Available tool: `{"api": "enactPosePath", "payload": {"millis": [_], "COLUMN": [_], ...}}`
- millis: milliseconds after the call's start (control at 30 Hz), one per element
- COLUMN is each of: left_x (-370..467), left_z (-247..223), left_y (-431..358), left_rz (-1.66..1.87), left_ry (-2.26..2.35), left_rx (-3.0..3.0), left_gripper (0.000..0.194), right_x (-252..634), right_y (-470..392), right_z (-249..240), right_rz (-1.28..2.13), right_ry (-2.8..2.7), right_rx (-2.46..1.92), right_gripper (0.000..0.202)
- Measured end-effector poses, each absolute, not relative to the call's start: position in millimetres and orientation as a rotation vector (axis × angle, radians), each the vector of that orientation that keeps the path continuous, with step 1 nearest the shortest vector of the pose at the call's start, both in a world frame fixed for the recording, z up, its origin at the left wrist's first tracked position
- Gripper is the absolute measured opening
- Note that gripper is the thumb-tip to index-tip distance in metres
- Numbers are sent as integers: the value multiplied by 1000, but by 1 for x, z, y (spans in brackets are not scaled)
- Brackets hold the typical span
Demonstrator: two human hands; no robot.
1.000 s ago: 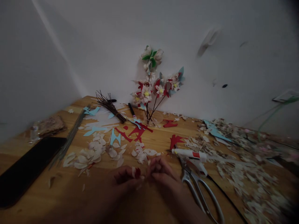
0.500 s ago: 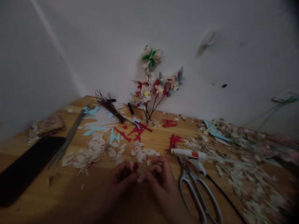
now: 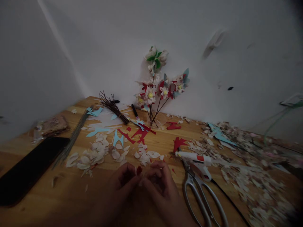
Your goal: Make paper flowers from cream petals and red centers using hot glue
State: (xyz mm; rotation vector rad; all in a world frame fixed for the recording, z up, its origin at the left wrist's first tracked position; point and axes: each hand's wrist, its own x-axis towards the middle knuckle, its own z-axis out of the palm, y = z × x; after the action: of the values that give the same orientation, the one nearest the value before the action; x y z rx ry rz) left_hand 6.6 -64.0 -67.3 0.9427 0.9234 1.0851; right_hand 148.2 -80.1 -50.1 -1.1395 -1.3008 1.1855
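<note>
Both hands are close together, low in the middle of the view, with their fingertips nearly meeting. Thumb and fingers of my left hand (image 3: 124, 182) pinch a small dark red piece (image 3: 139, 170) with a pale edge, perhaps paper or petal. My right hand (image 3: 162, 183) is closed too, its thumb and curled fingers pressed at the same spot; what it grips is hidden and dim. Just beyond the fingertips lies a small heap of white petals (image 3: 144, 154). A larger pile of white petals (image 3: 98, 149) is left of it.
Silver scissors (image 3: 193, 186) and a white glue gun (image 3: 195, 156) lie right of my hand. Red paper scraps (image 3: 140, 135), a twig bundle (image 3: 113, 108) and a black phone (image 3: 35, 167) lie about. Flower branches (image 3: 157, 107) stand against the wall. Many petals (image 3: 251, 179) cover the right side.
My fingertips have come closer together, and the pale petal seen between them is now mostly covered. The view has shifted slightly, so the table's things sit a little further right.
</note>
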Motion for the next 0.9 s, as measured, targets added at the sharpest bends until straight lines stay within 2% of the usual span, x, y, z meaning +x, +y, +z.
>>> {"api": "enactPosePath", "payload": {"millis": [333,567,733,900], "left_x": [5,5,4,6], "left_z": [-90,-74,-71,-72], "left_y": [-58,-56,-57,-58], "left_rz": [1097,992,1031,1000], "left_ry": [935,1030,1046,997], "left_rx": [1020,1029,1018,895], "left_gripper": [11,17,19,24], "right_x": [146,150,155,161], "right_y": [-76,-77,-82,-81], "right_z": [-57,-59,-53,-44], "right_rz": [1250,1249,958,500], "right_ry": [-1137,-1179,-1495,-1972], "right_rx": [-1101,-1065,-1130,-1136], "right_gripper": [32,29,8,21]}}
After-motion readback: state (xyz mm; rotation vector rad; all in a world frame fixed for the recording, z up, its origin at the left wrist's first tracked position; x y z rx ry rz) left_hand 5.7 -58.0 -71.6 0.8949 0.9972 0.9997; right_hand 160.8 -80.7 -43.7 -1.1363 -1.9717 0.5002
